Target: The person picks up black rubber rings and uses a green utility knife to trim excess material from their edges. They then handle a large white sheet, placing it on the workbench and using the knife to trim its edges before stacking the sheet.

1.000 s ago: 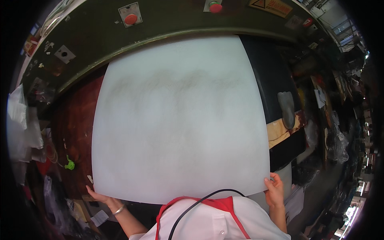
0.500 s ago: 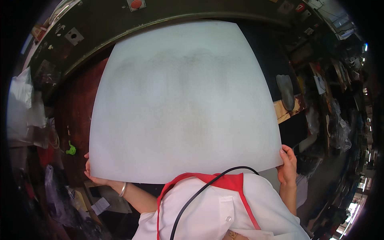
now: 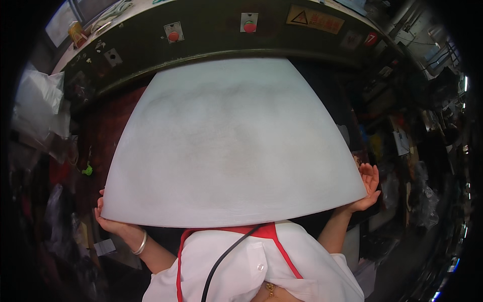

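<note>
A large white board (image 3: 236,151) with dark grey smudges across its far half fills the middle of the head view. My left hand (image 3: 106,217) grips its near left corner, the thumb at the edge and most of the fingers hidden beneath. At the near right corner my right hand (image 3: 369,187) supports the board from the side and below, its fingers pointing up and curled beside the edge. The board's far edge reaches the dark green machine front (image 3: 211,48); whether it touches, I cannot tell.
Two red push buttons, the left button (image 3: 173,36) and the right button (image 3: 249,27), sit on the machine front beside a yellow warning label (image 3: 315,19). Clear plastic bags (image 3: 43,103) hang at left, near a small green object (image 3: 88,169). More plastic (image 3: 426,199) lies at right.
More of the machine front has come into view. The board now covers most of the grey sole-shaped piece at right. My right hand's fingers have shifted from the board's edge to beside it.
</note>
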The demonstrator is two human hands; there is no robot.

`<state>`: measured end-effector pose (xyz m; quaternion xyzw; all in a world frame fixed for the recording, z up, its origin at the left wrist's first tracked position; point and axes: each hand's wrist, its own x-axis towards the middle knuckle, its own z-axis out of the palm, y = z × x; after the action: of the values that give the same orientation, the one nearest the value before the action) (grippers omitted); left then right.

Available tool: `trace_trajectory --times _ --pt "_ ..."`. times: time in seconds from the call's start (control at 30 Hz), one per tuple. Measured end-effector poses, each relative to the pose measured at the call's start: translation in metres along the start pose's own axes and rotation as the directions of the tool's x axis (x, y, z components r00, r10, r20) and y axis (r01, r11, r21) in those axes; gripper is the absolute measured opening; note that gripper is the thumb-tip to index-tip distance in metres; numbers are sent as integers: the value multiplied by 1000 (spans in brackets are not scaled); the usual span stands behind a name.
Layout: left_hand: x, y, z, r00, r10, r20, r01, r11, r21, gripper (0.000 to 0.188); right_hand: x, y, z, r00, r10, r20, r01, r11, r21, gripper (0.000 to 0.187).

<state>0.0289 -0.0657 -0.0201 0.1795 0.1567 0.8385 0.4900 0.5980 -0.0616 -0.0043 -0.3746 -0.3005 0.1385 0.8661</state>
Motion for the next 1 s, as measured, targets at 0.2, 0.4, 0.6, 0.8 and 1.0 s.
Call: trace_trajectory --times 0.2,0.4,0.6,0.8,1.0 --pt "-26 11 9 1000 -1 5 1 1000 0 14 25 -11 -3 910 35 413 -194 916 351 69" --pt "-1 49 11 993 -94 71 99 993 -71 7 11 -32 -1 926 -12 378 -125 933 337 69" --pt "22 81 12 989 -88 119 106 982 -155 9 -32 -56 14 973 -107 204 36 946 321 69" --pt "-4 74 67 997 37 -72 -30 995 94 14 15 -63 15 985 -98 144 32 915 403 71" --pt "22 86 114 992 106 68 -110 991 73 22 79 -79 45 970 -184 161 89 879 469 69"
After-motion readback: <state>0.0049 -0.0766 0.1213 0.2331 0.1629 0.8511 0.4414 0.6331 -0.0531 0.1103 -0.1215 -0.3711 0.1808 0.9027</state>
